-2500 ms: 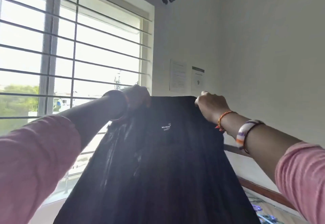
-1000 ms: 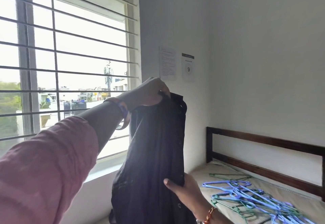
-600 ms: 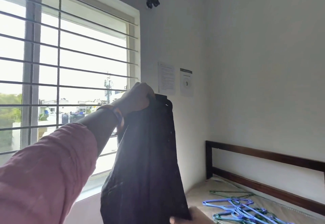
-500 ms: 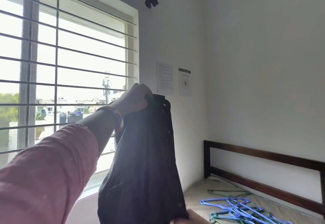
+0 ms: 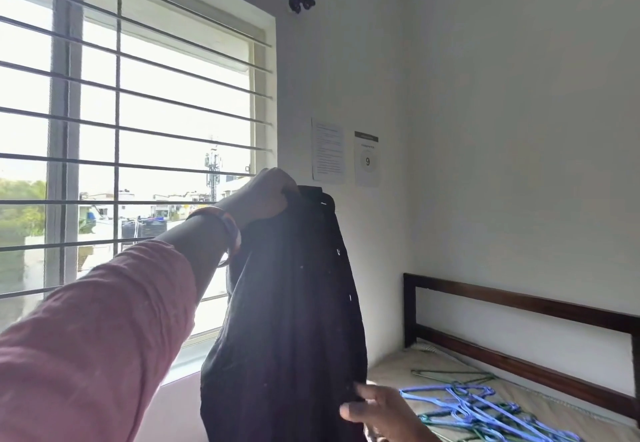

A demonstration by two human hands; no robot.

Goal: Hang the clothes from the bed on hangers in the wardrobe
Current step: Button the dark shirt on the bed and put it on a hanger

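Item: black button-front garment of thin woven cloth (image 5: 291,320), held aloft, doubled lengthwise, hanging straight down from the left hand (image 5: 266,199).

Left hand: raised ahead, fingers curled round the gathered top edge of the garment; an orange-and-purple wristband (image 5: 230,230) and a pink sleeve (image 5: 97,337) lie behind it.

Right hand (image 5: 377,410): low, just right of the garment's lower part, fingers extended and loosely spread, the thumb at the cloth's edge; it holds nothing that can be seen.

Change: 2.5 s ago both hands stretched the garment wide by its top corners. It now hangs narrow from the left hand alone, and the right hand has dropped off the top and come away from the lower cloth it steadied a second ago. Judgement: the garment is shaken out and gathered, the right hand is free, and fetching a hanger looks to be the step in hand.

Also present: a heap of blue and green thin plastic hangers (image 5: 481,410) on the beige mattress of the dark wooden bed (image 5: 519,306), right of the right hand. No wardrobe in view.

Writing: two white paper notices on the wall above and right of the left hand; the right one (image 5: 367,161) shows a large "9", the left one (image 5: 328,150) carries fine print too small to read.
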